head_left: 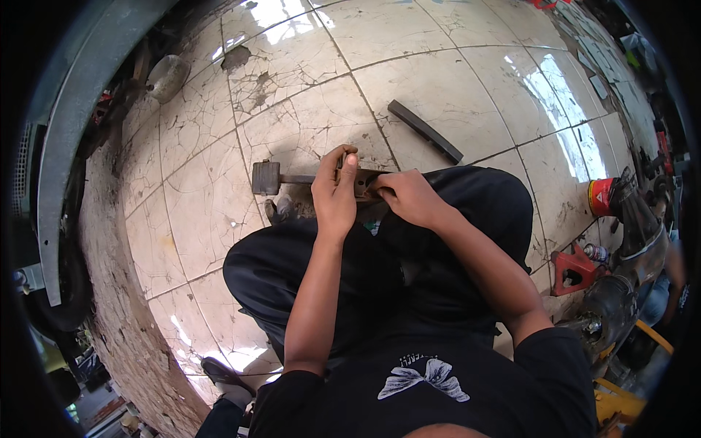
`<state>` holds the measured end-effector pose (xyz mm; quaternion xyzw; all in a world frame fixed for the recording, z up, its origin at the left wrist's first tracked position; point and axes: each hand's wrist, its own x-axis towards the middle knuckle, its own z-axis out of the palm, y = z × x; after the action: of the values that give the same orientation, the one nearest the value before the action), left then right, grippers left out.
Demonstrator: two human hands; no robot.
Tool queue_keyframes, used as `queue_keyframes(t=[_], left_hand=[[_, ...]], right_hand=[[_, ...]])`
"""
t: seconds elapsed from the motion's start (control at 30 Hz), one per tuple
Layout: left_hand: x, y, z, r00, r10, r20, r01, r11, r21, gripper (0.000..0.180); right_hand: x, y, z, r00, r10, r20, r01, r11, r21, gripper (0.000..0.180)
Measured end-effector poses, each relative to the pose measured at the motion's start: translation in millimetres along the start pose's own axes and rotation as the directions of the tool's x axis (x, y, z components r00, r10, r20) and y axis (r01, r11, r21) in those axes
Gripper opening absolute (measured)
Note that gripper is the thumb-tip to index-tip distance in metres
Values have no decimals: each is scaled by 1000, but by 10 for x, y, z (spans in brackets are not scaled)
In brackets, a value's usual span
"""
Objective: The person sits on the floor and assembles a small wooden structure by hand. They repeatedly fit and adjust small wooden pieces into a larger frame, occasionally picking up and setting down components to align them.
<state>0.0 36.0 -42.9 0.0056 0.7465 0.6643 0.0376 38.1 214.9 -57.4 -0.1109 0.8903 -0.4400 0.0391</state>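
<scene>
Lying between left hand [335, 191] and right hand [411, 198]: holed metal plate [361, 189], long axis roughly left-right. Left fingers half-curled, hold hidden; right fingers bunched at its right end, pinch unclear. Block-headed tool [266, 178] left of left hand, handle [296, 179] toward it; farther, dark bar [426, 133] ahead of right hand.

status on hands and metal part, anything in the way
Left hand across padded metal part; right hand at its plate end. Dark bar apart on tiles, not blocking.
</scene>
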Motion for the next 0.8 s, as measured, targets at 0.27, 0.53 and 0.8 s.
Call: queue_keyframes(t=[0.27,0.53,0.8], left_hand=[[-22,57,16,999,45,6,-45,998,-33,33],[34,-25,-1,1000,10,17,-9,1000,-25,34],[32,70,12,997,-52,58,58,991,-119,36]], right_hand=[[-60,14,-52,999,7,34,-4,997,-78,21],[-46,5,-94,999,53,2,-53,991,126,23],[-31,-32,-51,979,200,-34,-190,964,184,38]])
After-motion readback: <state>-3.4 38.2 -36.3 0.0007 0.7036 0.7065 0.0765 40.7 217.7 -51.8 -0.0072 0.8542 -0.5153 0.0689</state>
